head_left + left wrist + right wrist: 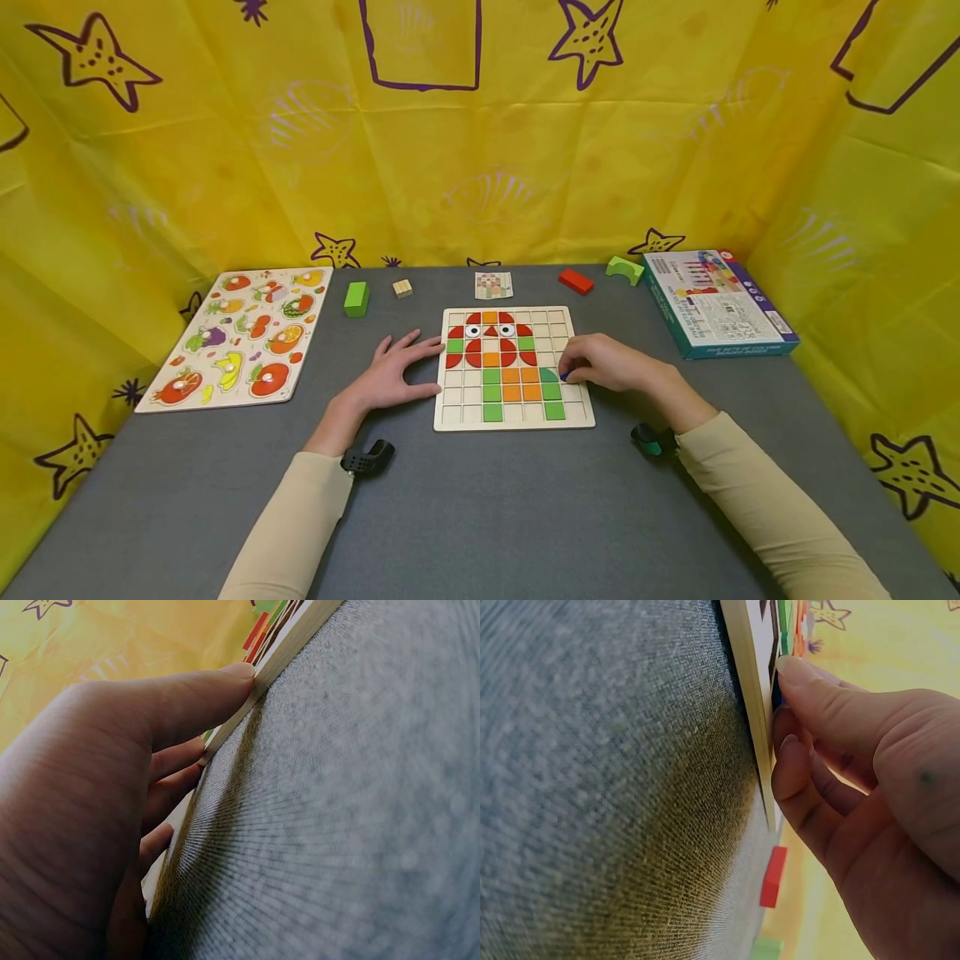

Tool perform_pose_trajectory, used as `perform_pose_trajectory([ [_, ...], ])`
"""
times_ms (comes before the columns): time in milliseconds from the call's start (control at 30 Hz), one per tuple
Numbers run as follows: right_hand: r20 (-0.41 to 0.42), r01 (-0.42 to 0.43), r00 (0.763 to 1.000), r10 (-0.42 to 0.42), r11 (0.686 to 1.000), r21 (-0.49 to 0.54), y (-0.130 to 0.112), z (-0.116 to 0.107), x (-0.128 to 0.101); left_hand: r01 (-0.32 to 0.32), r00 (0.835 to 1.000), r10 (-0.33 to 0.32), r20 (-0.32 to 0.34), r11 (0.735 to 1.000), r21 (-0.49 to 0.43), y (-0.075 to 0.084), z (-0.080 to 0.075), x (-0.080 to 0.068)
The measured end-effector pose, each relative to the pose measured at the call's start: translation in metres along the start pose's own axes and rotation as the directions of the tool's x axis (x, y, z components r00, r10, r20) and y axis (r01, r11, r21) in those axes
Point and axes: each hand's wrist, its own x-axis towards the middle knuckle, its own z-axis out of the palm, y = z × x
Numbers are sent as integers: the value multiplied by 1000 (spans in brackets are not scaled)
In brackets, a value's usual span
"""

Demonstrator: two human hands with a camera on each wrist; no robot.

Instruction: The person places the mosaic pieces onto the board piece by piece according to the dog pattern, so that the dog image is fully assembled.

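Blue, a small tile (564, 377) sits pinched in the curled fingertips of the right hand (607, 364), over the right side of the wooden grid board (514, 417); too little of it shows to tell its long axis. That forearm reaches in from the lower right. The board lies flat mid-table, its longer side running away from the person. The left hand (393, 375) lies open with fingers spread, thumb and fingertips touching the board's left edge. A red block (576, 281) lies beyond.
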Motion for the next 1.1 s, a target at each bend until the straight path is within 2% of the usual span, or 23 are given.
perform_pose_trajectory([
  [600, -15, -11, 1000, 11, 1000, 5, 0, -1, -2, 2, 1000, -2, 5, 1000, 1, 1, 1, 2],
  [867, -121, -41, 992, 47, 998, 49, 3, -12, -14, 5, 1000, -5, 4, 1000, 2, 1, 2, 3],
  [1100, -223, -91, 969, 109, 992, 92, 11, -23, -34, 17, 1000, -17, -7, 1000, -18, 2, 3, 1],
])
